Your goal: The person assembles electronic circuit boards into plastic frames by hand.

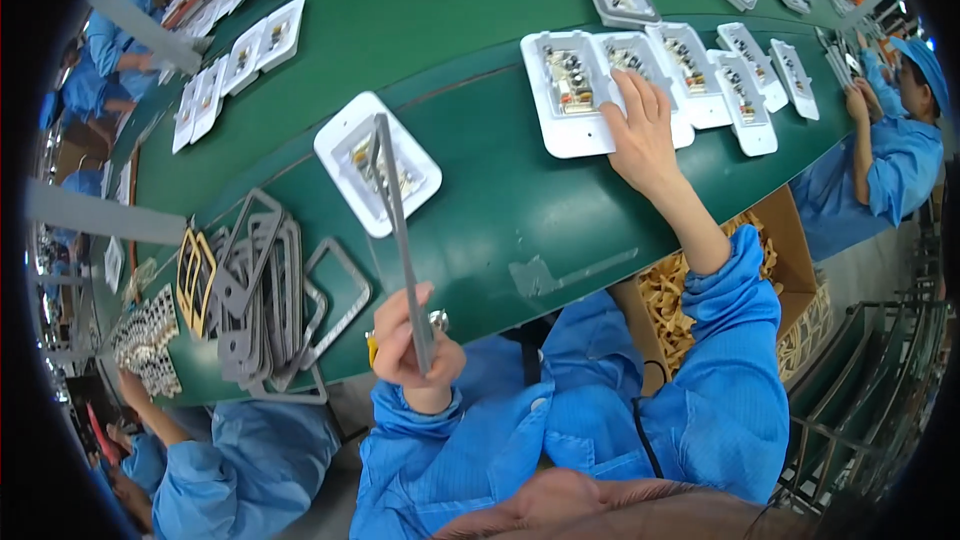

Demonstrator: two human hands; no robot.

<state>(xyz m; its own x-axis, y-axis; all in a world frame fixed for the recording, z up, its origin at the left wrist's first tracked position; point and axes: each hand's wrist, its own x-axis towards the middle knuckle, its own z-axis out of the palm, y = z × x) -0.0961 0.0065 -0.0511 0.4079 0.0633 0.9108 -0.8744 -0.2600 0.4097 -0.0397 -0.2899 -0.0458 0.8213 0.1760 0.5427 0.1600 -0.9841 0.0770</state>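
Observation:
My left hand (415, 350) is closed around a flat grey frame (395, 210), held upright and seen nearly edge-on. Something small and silver shows beside its fingers, too small to name. Beyond the frame, partly covered by it, a white plastic housing (340, 140) with electronic parts inside lies tilted on the table. My right hand (643, 135) reaches to a row of similar housings, its thumb and fingers bent over the edge of one white housing (682, 130). Another white housing (570, 135) sits just left of that hand.
Grey frames (260, 285) lie piled at the left, with yellow frames (190, 285) beside them. More housings (748, 105) stand along the green table (470, 170). A cardboard box (790, 240) of tan pieces is below the right forearm. Co-workers (880, 130) sit at both sides.

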